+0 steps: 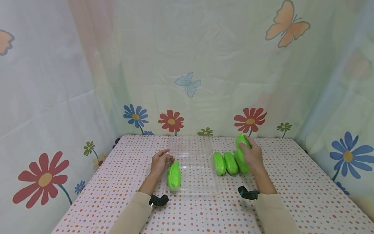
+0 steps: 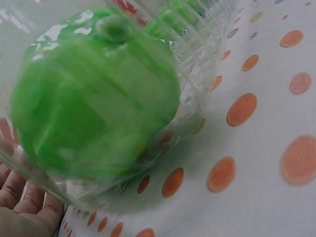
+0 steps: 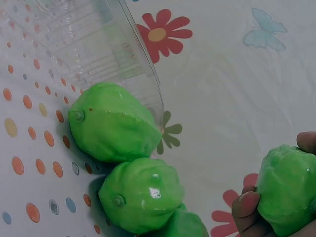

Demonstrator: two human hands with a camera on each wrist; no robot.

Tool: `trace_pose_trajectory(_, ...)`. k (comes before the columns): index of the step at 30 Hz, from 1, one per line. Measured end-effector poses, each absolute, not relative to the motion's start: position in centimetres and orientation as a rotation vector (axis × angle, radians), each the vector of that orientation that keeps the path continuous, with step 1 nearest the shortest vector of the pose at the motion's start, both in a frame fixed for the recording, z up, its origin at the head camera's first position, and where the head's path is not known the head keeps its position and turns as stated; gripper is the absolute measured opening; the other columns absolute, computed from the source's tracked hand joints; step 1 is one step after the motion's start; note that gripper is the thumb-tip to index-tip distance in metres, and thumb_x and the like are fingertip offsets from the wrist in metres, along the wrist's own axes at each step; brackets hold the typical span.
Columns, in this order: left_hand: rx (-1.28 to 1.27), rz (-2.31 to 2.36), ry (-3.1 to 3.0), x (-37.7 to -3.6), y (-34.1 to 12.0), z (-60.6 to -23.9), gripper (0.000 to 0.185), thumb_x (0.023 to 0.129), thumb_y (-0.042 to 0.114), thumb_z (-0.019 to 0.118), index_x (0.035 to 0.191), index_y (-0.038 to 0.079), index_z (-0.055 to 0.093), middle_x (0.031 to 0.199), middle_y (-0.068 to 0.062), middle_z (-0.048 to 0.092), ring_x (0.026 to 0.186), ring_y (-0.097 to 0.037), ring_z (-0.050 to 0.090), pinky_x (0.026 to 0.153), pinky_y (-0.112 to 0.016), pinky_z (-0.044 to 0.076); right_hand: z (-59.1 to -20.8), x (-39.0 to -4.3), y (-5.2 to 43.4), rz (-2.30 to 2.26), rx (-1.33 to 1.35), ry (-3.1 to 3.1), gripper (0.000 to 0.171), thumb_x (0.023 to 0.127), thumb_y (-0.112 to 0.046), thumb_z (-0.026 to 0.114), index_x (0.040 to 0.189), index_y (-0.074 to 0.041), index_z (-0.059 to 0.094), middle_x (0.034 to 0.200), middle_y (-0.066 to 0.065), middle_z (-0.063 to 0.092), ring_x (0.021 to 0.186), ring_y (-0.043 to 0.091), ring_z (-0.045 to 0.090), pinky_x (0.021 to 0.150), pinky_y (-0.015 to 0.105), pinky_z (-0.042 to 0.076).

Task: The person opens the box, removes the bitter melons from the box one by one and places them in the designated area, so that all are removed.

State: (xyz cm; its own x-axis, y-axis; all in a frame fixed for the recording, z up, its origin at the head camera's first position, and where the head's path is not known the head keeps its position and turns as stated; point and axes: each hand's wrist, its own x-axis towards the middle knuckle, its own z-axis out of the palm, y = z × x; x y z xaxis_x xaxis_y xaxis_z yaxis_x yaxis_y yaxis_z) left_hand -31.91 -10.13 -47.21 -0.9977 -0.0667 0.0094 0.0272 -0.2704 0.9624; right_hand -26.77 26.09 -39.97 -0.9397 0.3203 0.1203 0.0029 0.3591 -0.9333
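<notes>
A clear plastic clamshell box (image 1: pixel 198 177) lies on the table, its hinged lid (image 1: pixel 190 144) folded back. One shiny green gourd (image 1: pixel 174 175) is inside, along the left wall. My left hand (image 1: pixel 159 161) rests at the box's left side, fingers loosely extended by the wall; in the left wrist view those fingers (image 2: pixel 32 200) show beside the clear plastic. To the right, my right hand (image 1: pixel 253 155) grips another green gourd (image 3: pixel 289 190), raised above the table between thumb and fingers. Just below it is a row of three gourds (image 1: pixel 219 163), right of the box.
A polka-dot cloth (image 1: pixel 187 214) covers the table. Behind it hangs a pale curtain (image 1: pixel 222 74) printed with flowers and butterflies, and more curtain closes in both sides. The nearest gourd of the row lies close to the box's right wall.
</notes>
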Motion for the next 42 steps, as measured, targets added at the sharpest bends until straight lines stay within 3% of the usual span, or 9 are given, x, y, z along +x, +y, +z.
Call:
trace_pose_trajectory(16, 0.06, -2.455, -1.864, -31.7, -10.1, -47.1, 0.044, 0.092, -0.001, 0.055, 0.135, -0.01, 0.056, 0.085, -0.009, 0.07, 0.078, -0.018, 0.072, 0.076, -0.03, 0.062, -40.5, -26.7, 27.5, 1.64, -0.37, -2.279, 0.065, 0.106, -0.04, 0.047, 0.163, -0.02, 0.023, 0.162, 0.023, 0.028, 0.14, 0.041, 0.037, 0.114, 0.054, 0.038)
trace_pose_trajectory(25, 0.039, -2.48, -1.876, -31.6, -10.4, -46.7, 0.042, 0.093, -0.002, 0.054, 0.134, -0.009, 0.056, 0.091, -0.016, 0.071, 0.084, -0.022, 0.072, 0.084, -0.037, 0.061, -40.7, -26.4, 28.3, 1.625, -0.422, -2.298, 0.069, 0.105, -0.042, 0.046, 0.164, -0.02, 0.019, 0.165, 0.021, 0.022, 0.145, 0.042, 0.031, 0.118, 0.056, 0.033)
trace_pose_trajectory(34, 0.065, -2.439, -1.876, -31.7, -10.1, -46.9, 0.043, 0.092, -0.001, 0.054, 0.134, -0.01, 0.057, 0.085, -0.01, 0.069, 0.078, -0.017, 0.071, 0.077, -0.03, 0.062, -41.2, -26.6, 28.8, 1.6, -0.449, -2.343, 0.067, 0.106, -0.037, 0.045, 0.164, -0.015, 0.019, 0.165, 0.023, 0.021, 0.145, 0.044, 0.031, 0.118, 0.057, 0.033)
trace_pose_trajectory(42, 0.067, -2.441, -1.876, -31.7, -10.1, -47.0, 0.045, 0.091, -0.001, 0.055, 0.135, -0.01, 0.057, 0.085, -0.009, 0.069, 0.078, -0.017, 0.072, 0.077, -0.03, 0.062, -41.8, -26.8, 28.9, 1.541, -0.483, -2.424, 0.069, 0.105, -0.035, 0.047, 0.163, -0.012, 0.018, 0.167, 0.022, 0.015, 0.151, 0.046, 0.02, 0.122, 0.06, 0.022)
